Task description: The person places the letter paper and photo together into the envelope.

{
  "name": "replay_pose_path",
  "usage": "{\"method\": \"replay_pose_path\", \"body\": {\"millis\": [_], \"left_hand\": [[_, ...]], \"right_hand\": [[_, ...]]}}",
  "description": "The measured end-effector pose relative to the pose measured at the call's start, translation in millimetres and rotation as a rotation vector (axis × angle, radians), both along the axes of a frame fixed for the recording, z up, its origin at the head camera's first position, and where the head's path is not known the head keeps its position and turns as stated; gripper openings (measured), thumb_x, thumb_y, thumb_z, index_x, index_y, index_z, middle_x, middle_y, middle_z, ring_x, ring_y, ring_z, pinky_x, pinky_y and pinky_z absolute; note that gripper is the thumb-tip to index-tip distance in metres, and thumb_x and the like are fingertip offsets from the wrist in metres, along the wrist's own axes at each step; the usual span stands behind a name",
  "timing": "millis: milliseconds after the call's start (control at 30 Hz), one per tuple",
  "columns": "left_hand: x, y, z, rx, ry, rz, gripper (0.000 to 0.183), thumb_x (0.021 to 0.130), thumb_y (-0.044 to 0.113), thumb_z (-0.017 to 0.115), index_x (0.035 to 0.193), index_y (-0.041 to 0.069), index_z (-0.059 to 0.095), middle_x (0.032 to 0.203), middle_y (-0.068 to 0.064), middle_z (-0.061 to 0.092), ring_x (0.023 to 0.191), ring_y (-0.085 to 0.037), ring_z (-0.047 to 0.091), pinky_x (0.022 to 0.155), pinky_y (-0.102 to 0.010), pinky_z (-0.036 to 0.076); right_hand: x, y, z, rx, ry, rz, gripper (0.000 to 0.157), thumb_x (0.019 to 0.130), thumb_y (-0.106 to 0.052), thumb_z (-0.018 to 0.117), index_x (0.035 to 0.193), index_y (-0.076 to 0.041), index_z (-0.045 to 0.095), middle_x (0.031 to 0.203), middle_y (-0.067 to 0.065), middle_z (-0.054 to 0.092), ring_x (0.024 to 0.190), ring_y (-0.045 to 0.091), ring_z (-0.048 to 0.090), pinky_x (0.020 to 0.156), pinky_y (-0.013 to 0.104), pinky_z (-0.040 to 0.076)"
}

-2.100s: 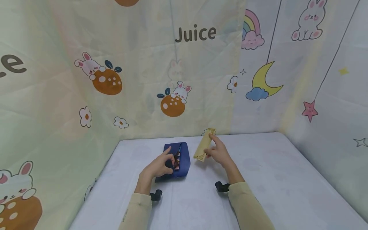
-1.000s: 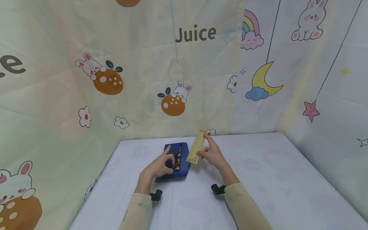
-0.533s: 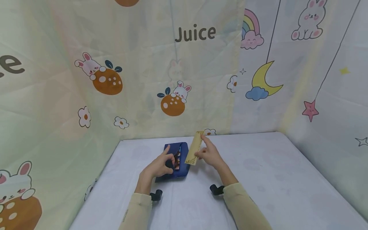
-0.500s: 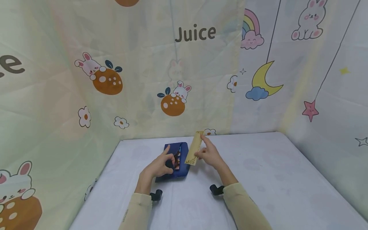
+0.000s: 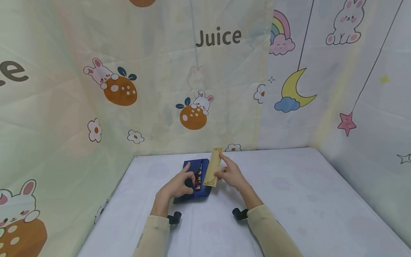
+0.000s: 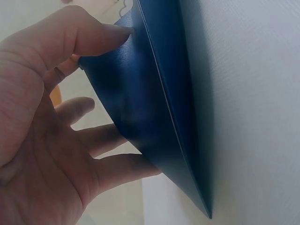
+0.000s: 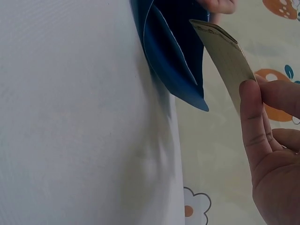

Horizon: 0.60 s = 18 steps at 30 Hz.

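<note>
A dark blue envelope (image 5: pixel 201 193) stands on the white table, its pocket open and a colourful printed piece showing inside. My left hand (image 5: pixel 176 184) holds the envelope; in the left wrist view the thumb presses one face of the blue paper (image 6: pixel 140 93) while other fingers reach behind. My right hand (image 5: pixel 233 175) pinches a long cream card (image 5: pixel 212 169) with gold ornament at both ends. In the right wrist view, the thin cream card (image 7: pixel 225 58) is beside the envelope's open mouth (image 7: pixel 164 56). In the head view the card overlaps the envelope's right edge.
The white-covered table (image 5: pixel 289 200) extends around both hands. Behind it hangs a printed cloth backdrop (image 5: pixel 160 117) with cartoon rabbits and fruit. Black wrist-worn cameras sit at the left cuff (image 5: pixel 174 218) and the right cuff (image 5: pixel 240 213).
My right hand has carried the cream card leftward, from beside the envelope to over its right edge, and turned it more upright. My left hand and the envelope have stayed almost still.
</note>
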<state>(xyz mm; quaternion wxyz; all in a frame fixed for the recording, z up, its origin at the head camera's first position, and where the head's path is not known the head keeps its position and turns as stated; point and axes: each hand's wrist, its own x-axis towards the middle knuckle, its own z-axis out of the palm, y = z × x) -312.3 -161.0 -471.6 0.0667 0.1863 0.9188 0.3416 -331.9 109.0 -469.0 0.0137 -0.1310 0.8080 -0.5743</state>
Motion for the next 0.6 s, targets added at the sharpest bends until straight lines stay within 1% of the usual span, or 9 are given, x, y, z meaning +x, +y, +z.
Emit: {"method": "replay_pose_path", "body": {"millis": [100, 167, 333, 467, 600], "left_hand": [[-0.2, 0.3, -0.1, -0.002, 0.001, 0.002, 0.029, 0.077, 0.006, 0.083, 0.093, 0.021, 0.064, 0.176, -0.011, 0.009, 0.156, -0.048, 0.024, 0.110, -0.063, 0.041], [-0.3, 0.4, 0.0, -0.003, 0.002, 0.002, 0.029, 0.077, 0.006, 0.083, 0.093, 0.021, 0.064, 0.176, -0.011, 0.009, 0.156, -0.048, 0.025, 0.108, -0.062, 0.043], [-1.0, -0.1, -0.2, -0.004, 0.004, -0.002, 0.029, 0.077, 0.006, 0.083, 0.092, 0.022, 0.064, 0.176, -0.012, 0.009, 0.156, -0.048, 0.024, 0.108, -0.063, 0.042], [-1.8, -0.5, -0.7, -0.016, 0.015, -0.002, 0.030, 0.077, 0.007, 0.083, 0.090, 0.024, 0.063, 0.176, -0.011, 0.010, 0.157, -0.047, 0.025, 0.112, -0.065, 0.039], [-2.1, -0.7, -1.2, -0.025, 0.015, -0.001, 0.031, 0.078, 0.007, 0.083, 0.090, 0.026, 0.062, 0.176, -0.010, 0.011, 0.157, -0.047, 0.024, 0.115, -0.066, 0.036]], "right_hand": [[1.1, -1.3, 0.2, 0.001, -0.003, 0.010, 0.093, 0.090, -0.004, 0.078, 0.165, -0.012, 0.024, 0.074, 0.013, 0.074, 0.082, 0.047, 0.072, 0.058, 0.029, 0.045], [1.5, -2.1, 0.2, -0.001, -0.011, 0.008, 0.092, 0.089, -0.004, 0.078, 0.165, -0.012, 0.025, 0.073, 0.011, 0.074, 0.083, 0.047, 0.072, 0.060, 0.030, 0.046], [2.3, -5.6, -2.3, 0.006, -0.026, 0.003, 0.091, 0.090, -0.005, 0.078, 0.165, -0.014, 0.026, 0.073, 0.008, 0.074, 0.082, 0.043, 0.073, 0.060, 0.030, 0.046], [4.7, -11.0, -3.8, 0.017, -0.039, 0.043, 0.091, 0.090, -0.007, 0.078, 0.165, -0.016, 0.027, 0.075, 0.010, 0.075, 0.083, 0.041, 0.074, 0.060, 0.030, 0.046], [7.5, -15.9, -4.6, 0.033, -0.040, 0.081, 0.090, 0.091, -0.008, 0.078, 0.164, -0.013, 0.027, 0.078, 0.015, 0.075, 0.083, 0.043, 0.074, 0.060, 0.031, 0.046]]}}
